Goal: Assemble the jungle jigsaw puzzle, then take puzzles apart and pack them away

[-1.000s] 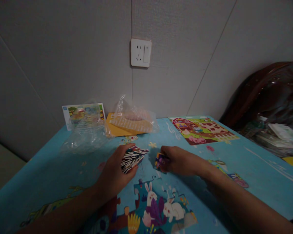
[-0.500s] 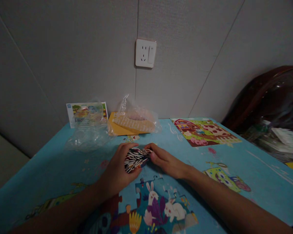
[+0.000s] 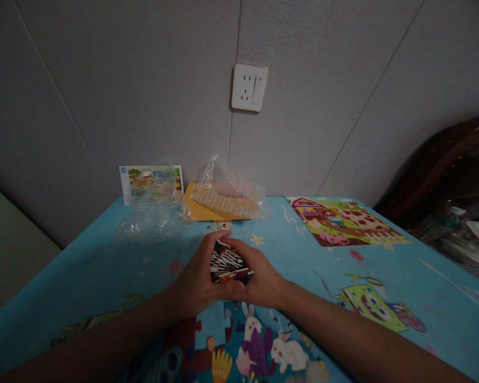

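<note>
A stack of puzzle pieces, seen edge-on as black and white stripes, sits cupped between both my hands above the blue table. My left hand wraps its left side, fingers curled round it. My right hand closes on it from the right. Just below the hands lies a partly joined rabbit puzzle flat on the table.
A finished farm puzzle lies at the right rear. Clear plastic bags, a picture card and a yellow envelope stand by the wall. A wall socket is above. Dark wrapped goods fill the right.
My right hand brought its loose pieces from the table over to the stack and now closes on it together with the left. The view has shifted slightly left.
</note>
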The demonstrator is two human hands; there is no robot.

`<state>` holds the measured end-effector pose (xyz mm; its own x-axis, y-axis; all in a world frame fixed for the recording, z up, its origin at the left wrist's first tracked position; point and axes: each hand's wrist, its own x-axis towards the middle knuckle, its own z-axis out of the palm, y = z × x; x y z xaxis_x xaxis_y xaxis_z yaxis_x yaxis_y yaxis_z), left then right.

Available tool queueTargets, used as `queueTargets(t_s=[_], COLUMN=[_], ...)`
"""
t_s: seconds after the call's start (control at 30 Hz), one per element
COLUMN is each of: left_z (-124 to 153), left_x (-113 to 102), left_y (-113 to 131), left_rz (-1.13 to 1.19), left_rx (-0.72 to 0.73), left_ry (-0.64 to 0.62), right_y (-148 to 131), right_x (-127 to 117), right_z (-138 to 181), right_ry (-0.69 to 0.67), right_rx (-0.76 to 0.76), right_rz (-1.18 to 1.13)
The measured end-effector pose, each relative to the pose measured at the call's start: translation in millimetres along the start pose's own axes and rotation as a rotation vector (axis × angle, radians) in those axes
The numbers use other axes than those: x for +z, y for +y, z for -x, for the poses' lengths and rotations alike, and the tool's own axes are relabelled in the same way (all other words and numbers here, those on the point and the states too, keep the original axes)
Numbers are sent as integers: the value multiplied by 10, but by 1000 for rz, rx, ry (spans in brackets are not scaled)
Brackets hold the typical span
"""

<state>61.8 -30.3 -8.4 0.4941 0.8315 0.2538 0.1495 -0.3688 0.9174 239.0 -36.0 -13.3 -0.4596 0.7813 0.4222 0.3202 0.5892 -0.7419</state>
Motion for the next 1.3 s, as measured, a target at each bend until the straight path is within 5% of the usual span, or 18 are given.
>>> queueTargets(t_s=[0.2, 0.4, 0.67, 0.8, 0.9, 1.0, 1.13, 1.23, 1.3], left_z=[20, 16, 28, 9, -61, -100, -26, 77, 146], left_x=[-15, -23, 25, -41, -380, -939, -1592, -1831, -1903], left_y=[-2, -70, -111, -64, 19, 9, -141, -153, -98], left_rz=[-54, -17, -217, -340, -656, -1035, -922, -864, -700], left_rx=[53, 75, 34, 132, 204, -8, -456, -451, -275], left_ry=[-19, -28, -124, 77, 545, 867, 671, 661, 675], right_y=[-73, -126, -103, -125, -108, -79, -76, -89, -97], right_x=[-18, -64, -50, -70, -107, -142, -164, -182, -205], right_z=[14, -5, -4, -25, -39, -47, -37, -11, 9], right_ry=[14, 187, 102, 128, 174, 203, 201, 148, 105], right_rx=[6, 86, 88, 179, 312, 383, 411, 388, 366], right_rz=[63, 109, 267, 170, -37, -204, -371, -525, -619])
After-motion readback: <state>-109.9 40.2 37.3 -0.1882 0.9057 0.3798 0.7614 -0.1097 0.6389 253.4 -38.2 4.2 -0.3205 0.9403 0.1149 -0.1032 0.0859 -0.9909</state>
